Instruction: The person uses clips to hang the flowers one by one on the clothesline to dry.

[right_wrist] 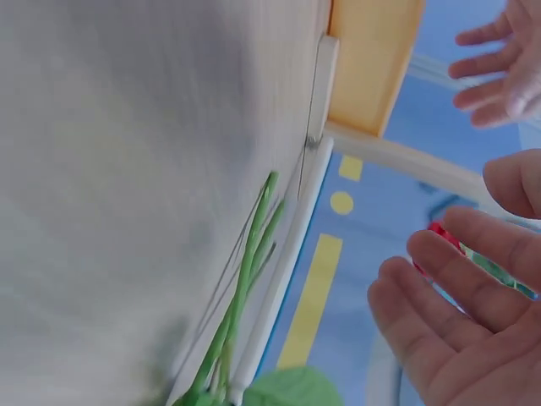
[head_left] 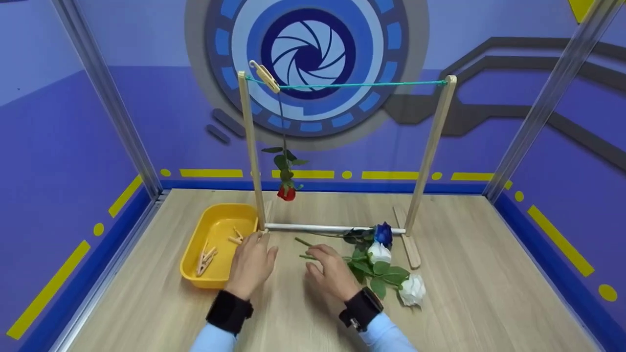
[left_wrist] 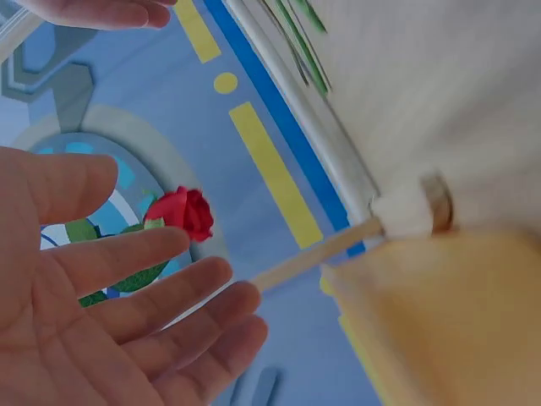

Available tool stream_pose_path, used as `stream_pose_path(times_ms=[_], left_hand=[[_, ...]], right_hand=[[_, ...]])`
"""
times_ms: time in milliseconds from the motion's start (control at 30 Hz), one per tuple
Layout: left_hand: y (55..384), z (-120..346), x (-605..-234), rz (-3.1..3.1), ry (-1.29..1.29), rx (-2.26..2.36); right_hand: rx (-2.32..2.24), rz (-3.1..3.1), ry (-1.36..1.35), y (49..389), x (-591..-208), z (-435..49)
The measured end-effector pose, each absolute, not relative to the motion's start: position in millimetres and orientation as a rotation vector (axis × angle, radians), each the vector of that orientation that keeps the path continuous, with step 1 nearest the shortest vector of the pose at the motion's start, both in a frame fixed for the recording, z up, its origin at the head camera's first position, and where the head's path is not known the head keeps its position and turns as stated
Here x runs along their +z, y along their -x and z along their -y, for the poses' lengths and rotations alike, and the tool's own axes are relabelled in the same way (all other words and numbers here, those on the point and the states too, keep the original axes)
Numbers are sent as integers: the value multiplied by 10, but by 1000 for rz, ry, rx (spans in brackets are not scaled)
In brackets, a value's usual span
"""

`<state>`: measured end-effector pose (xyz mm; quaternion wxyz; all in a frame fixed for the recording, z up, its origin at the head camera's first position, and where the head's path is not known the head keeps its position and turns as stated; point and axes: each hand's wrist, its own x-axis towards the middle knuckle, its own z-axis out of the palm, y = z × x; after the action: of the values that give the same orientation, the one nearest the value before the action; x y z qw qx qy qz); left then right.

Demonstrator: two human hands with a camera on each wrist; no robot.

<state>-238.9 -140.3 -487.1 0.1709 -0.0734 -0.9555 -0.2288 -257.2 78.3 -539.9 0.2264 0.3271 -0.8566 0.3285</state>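
My left hand hovers beside the right rim of the yellow tray, its fingers spread and holding nothing in the left wrist view. My right hand, fingers apart and also without a hold, is over the stem ends of the flowers lying on the table. Those are a blue rose, a white rose and a second white rose, with green stems pointing left. A red rose hangs head down from a wooden clothespin on the green string.
Two wooden posts hold the string, joined low down by a white bar. Inside the tray lie wooden clothespins. Blue printed walls and metal corner posts enclose the table.
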Motion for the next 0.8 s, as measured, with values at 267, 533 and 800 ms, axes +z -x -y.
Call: stream_pose_path(times_ms=[267,533,800], left_hand=[[2605,1671,-4771,2835,203,-539],[2758,1870,-4650,3015,184,-441],[3002,1925,-4643,3225,83,-451]], right_hand=[[935,2454,-984,2692,-5295,-515],[974,2553,-997,2765,-5244,-270],[984,2513,-1086,2813,-5272,-112]])
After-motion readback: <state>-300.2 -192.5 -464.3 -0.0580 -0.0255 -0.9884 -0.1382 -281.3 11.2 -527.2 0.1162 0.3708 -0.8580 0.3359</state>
